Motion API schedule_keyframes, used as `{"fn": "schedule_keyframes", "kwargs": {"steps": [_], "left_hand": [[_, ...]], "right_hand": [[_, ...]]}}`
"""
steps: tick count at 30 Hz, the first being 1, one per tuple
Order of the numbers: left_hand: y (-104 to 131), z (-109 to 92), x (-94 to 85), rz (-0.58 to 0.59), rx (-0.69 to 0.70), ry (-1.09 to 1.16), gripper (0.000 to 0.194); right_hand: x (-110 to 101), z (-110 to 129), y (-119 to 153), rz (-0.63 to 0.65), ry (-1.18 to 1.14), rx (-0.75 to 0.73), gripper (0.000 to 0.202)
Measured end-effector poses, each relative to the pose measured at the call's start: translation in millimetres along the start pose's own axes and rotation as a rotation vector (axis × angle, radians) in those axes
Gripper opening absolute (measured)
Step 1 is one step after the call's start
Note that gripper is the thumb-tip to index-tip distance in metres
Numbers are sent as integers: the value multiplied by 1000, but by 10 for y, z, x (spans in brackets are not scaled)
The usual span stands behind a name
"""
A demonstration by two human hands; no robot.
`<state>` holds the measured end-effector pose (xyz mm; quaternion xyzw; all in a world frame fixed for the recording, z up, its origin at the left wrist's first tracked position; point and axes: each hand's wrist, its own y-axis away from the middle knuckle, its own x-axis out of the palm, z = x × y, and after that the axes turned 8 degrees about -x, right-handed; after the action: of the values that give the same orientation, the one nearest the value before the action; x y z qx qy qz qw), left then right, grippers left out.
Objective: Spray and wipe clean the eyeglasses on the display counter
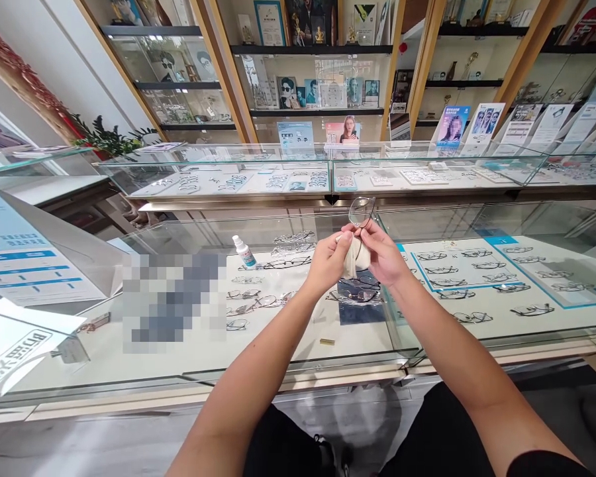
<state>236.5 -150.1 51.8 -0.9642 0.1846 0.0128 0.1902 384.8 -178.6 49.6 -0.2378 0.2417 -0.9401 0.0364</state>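
Both my hands are raised above the glass counter, close together. A pair of thin-framed eyeglasses (pixel 362 211) is held between them, one lens sticking up above the fingers. My right hand (pixel 385 257) is closed on the frame. My left hand (pixel 328 264) pinches a cream cleaning cloth (pixel 353 263), which hangs between the hands and hides the other part of the glasses. Behind and left of my hands stands a white spray bottle (pixel 244 252) with a blue label. Under them, more eyeglasses lie on a dark cloth (pixel 352 313).
Rows of eyeglasses (pixel 444 270) lie in the glass display counter (pixel 288 376) on both sides. A small gold-coloured piece (pixel 327 342) lies near its front. At left stands a large printed sign (pixel 27 258). A second glass case (pixel 258 165) runs behind, with shelves beyond.
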Motion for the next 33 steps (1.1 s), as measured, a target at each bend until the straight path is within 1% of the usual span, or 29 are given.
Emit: {"fn": "schedule_keyframes", "kwargs": {"steps": [1,5,6,8,12,16,18,21,23,25,28,33], "left_hand": [[-14,-5,-30,55,-11,4,72],[-60,-22,-121,336,-51,88,69],[-66,-21,-128,385,-61,114,68],[-69,-9,-123,422,-84,155,67],[-65,29,-83,362,-115,202,62],[-66,45,-73,295,-126,189,62],[-70,49,-71,218,-101,149,64],[-72,65,-54,74,-24,98,66],[-70,86,-33,16,7,87,67],[-67,107,-14,-7,15,75,68],[-71,122,3,-28,44,49,69],[-104,127,-39,39,59,2,69]], "right_hand": [[-20,1,-11,-13,-4,-4,41],[-106,-8,-60,-55,-29,-8,38],[-119,-10,-68,-59,-28,-11,37],[-131,-17,-77,-67,-23,-12,35],[-99,-34,-70,-90,-51,6,34],[-48,-56,-46,-80,-77,11,39],[-22,-66,-32,-73,-76,8,40],[21,-70,-8,-56,-74,-4,41],[47,-66,6,-32,-69,-20,40],[61,-63,15,-11,-52,-29,39],[46,-71,8,-21,-17,-43,40],[-97,-96,-76,-55,31,-76,40]]}}
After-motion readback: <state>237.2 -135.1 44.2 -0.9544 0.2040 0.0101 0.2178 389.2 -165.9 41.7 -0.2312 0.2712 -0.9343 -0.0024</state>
